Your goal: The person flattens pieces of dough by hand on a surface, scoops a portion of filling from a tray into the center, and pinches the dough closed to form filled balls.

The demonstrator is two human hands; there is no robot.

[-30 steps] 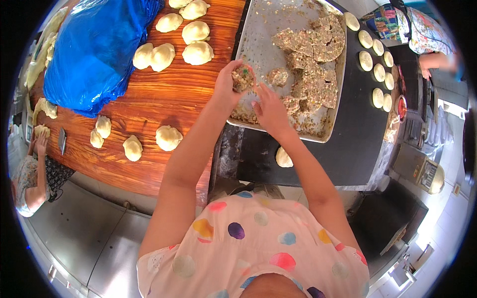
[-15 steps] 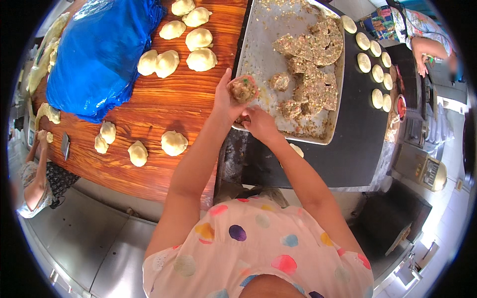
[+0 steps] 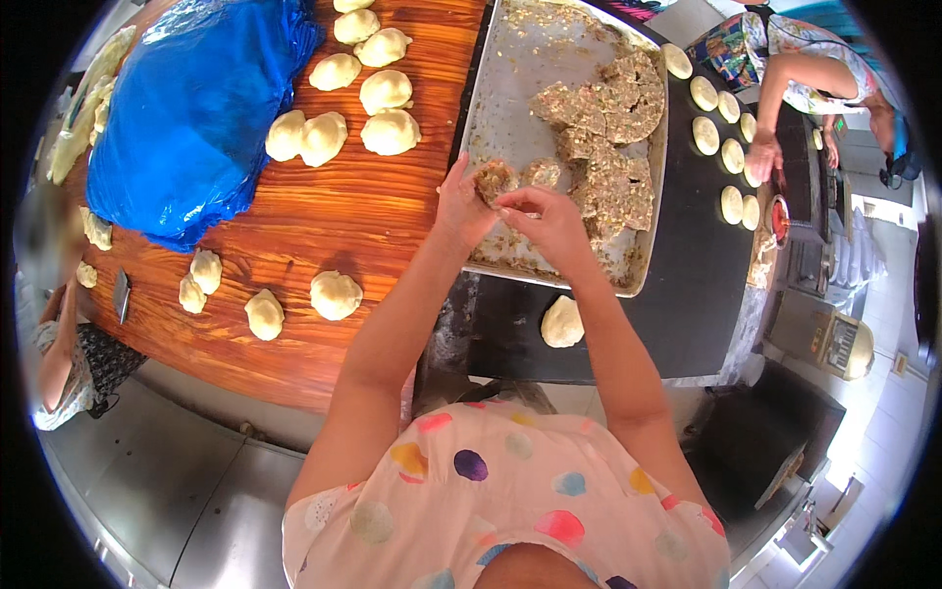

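My left hand (image 3: 461, 210) cups a brown, nutty ball of filling (image 3: 496, 180) in its palm, over the near left part of a metal tray (image 3: 515, 74). The thumb and fingers of my right hand (image 3: 551, 224) are pinched together against the ball's near right side. Whether a loose bit of filling is between those fingertips is too small to tell. Another ball of filling (image 3: 541, 174) lies in the tray just beyond my right hand. A large crumbly slab of filling (image 3: 613, 128), cut into chunks, covers the tray's right side.
Lumps of pale dough (image 3: 389, 132) are spread over the wooden table (image 3: 392, 216), beside a blue plastic sheet (image 3: 191, 118). One dough ball (image 3: 562, 322) sits on the black surface near my right forearm. Flat dough rounds (image 3: 706, 135) lie right of the tray, where a co-worker's hand (image 3: 763, 157) reaches in.
My right hand has moved from beneath my left palm up to the ball's right side. My left hand has shifted slightly right. The co-worker's hand on the right has reached to the dough rounds.
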